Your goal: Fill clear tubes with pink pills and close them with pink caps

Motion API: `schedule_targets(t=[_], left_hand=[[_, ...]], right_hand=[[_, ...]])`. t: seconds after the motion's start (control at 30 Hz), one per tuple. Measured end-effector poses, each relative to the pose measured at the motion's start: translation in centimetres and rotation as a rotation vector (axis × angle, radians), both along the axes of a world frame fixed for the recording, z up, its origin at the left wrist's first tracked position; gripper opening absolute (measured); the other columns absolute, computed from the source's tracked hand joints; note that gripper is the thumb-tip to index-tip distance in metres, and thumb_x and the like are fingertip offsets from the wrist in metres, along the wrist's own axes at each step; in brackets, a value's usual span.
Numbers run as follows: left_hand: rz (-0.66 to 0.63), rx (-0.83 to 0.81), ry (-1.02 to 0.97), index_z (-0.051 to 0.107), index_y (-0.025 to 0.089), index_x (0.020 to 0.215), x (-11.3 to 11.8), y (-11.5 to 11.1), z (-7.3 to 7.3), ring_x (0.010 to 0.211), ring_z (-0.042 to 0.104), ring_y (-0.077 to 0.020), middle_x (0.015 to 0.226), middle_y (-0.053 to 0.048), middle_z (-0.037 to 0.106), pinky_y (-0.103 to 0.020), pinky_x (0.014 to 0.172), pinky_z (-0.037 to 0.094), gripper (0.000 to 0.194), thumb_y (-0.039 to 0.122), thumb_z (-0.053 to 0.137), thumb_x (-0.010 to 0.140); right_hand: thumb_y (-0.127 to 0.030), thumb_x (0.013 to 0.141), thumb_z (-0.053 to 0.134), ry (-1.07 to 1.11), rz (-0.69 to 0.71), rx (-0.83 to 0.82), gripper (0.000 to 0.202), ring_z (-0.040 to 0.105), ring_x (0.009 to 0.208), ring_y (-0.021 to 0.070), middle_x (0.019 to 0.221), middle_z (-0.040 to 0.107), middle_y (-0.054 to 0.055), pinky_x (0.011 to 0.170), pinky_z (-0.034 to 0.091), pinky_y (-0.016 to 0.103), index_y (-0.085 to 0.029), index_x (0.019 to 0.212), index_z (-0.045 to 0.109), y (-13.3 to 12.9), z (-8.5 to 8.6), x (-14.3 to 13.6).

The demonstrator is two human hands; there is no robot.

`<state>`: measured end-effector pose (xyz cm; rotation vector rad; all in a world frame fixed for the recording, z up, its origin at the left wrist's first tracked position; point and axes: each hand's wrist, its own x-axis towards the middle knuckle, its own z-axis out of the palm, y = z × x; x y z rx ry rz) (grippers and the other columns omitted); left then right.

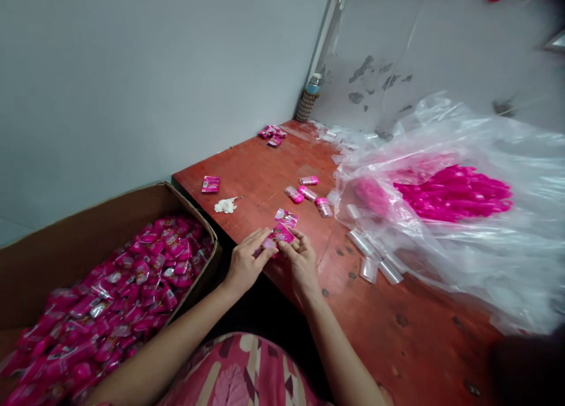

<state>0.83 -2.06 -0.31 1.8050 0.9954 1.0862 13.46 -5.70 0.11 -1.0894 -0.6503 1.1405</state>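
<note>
Between my two hands, above the near edge of the red table [375,329], is a pink printed packet [282,234]. My left hand [249,259] pinches its left side, where a clear part shows at the fingertips. The fingers of my right hand [302,259] close on its right side. Just beyond lies another pink packet [286,218] on the table. Several small containers with pink caps [308,193] rest farther back. Clear plastic tubes [368,269] lie to the right of my right hand.
A cardboard box [212,259] full of pink packets [132,282] stands at the left. A large clear bag [477,247] with bright pink pieces [459,194] covers the right. White crumpled material [226,205], a loose packet [210,184] and a bottle [313,83] are farther back.
</note>
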Motion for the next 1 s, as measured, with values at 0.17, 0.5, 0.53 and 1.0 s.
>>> schedule_targets(t=[0.17,0.5,0.53,1.0], left_hand=[[-0.201,-0.617,-0.247,0.066,0.01,0.087,-0.2,0.2,1.0,0.072,0.063,-0.0204,0.077,-0.007,0.068,-0.033,0.071,0.05,0.035,0.04,0.056,0.073],[-0.046,-0.89,-0.343,0.067,0.009,0.077,-1.4,0.9,0.3,0.063,0.06,-0.0132,0.073,-0.007,0.066,-0.025,0.06,0.051,0.027,0.033,0.066,0.064],[-0.033,-0.906,-0.357,0.067,0.009,0.076,-1.4,0.9,0.3,0.063,0.06,-0.013,0.072,-0.007,0.066,-0.025,0.06,0.051,0.027,0.034,0.066,0.065],[-0.227,-0.882,-0.404,0.066,0.011,0.071,-0.1,0.4,0.1,0.075,0.061,-0.0184,0.074,-0.008,0.066,-0.032,0.072,0.05,0.027,0.037,0.059,0.072]], right_hand=[[-0.025,0.059,0.071,-0.094,0.105,-0.079,0.046,0.059,0.059,0.0117,0.069,0.062,-0.003,0.058,0.046,0.025,-0.018,0.097,0.046,0.0,0.8,1.0],[-0.036,0.062,0.066,-0.85,0.121,-0.17,0.036,0.054,0.058,0.0147,0.063,0.056,-0.001,0.055,0.042,0.027,-0.018,0.09,0.054,1.1,-1.1,3.1],[-0.036,0.062,0.067,-0.962,0.099,-0.156,0.037,0.055,0.067,0.0174,0.074,0.059,0.003,0.061,0.042,0.03,-0.018,0.092,0.055,1.3,-1.0,3.3],[-0.024,0.065,0.066,-0.269,0.34,-0.078,0.032,0.044,0.048,0.0069,0.056,0.048,-0.007,0.048,0.033,0.019,-0.018,0.091,0.047,2.3,2.2,3.3]])
